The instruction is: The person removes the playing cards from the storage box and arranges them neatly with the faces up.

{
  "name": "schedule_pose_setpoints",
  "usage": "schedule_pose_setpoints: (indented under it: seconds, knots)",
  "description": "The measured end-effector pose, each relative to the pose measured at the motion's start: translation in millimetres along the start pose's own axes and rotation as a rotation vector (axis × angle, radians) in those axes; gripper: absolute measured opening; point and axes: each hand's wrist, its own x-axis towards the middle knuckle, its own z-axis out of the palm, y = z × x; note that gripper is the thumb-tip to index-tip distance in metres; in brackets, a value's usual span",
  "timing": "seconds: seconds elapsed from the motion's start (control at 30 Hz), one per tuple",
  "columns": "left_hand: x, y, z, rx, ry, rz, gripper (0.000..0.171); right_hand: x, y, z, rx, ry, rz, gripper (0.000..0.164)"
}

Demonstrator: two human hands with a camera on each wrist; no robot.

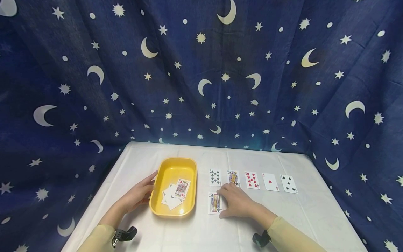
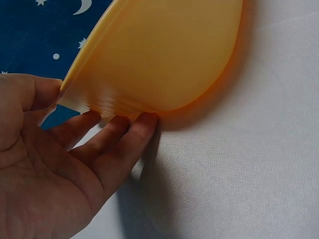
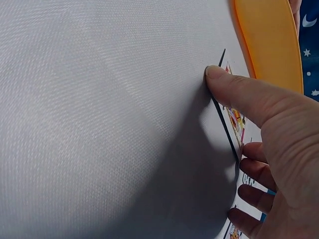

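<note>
My right hand point(image 1: 236, 201) reaches over a black-suit face card point(image 1: 214, 203) in the front of a card layout. Its thumb point(image 3: 224, 79) is at one edge of the card and the other fingertips are at the far edge, so the card is gripped between them; in the right wrist view it shows nearly edge-on. My left hand point(image 1: 138, 192) is at the left side of a yellow tray point(image 1: 156, 206), its fairly straight fingers point(image 2: 132, 142) touching the outer wall. Inside the tray lie a red face card point(image 1: 182, 189) and several overlapping mostly white cards point(image 1: 172, 201).
Behind the right hand runs a row of face-up cards: a spade card point(image 1: 215, 177), a queen point(image 1: 233, 176), a heart card point(image 1: 252, 180), a red ace point(image 1: 270, 182) and another black card point(image 1: 288, 184). A white cloth point(image 1: 201, 238) covers the table; a starry blue curtain point(image 1: 189, 105) hangs behind.
</note>
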Motion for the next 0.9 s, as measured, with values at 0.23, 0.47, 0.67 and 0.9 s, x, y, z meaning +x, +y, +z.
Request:
schedule_pose_setpoints:
  seconds: [0.23,0.47,0.67,0.9]
  knots:
    - [0.0,0.0,-0.3,0.009,0.002,0.0,0.063,-1.6,-0.1,-1.4,0.006,0.006,-0.013,0.085]
    - [-0.6,1.3,0.0,0.015,0.005,0.0,0.063,-0.9,2.3,-4.1,-0.001,0.016,-0.019,0.088]
    - [-0.4,0.9,-0.6,0.018,0.004,-0.002,0.064,1.5,4.1,-10.2,-0.007,0.068,-0.019,0.084]
    - [0.5,-0.7,-1.2,0.024,-0.001,0.0,0.063,11.3,-4.0,-19.2,0.013,0.18,-0.041,0.076]
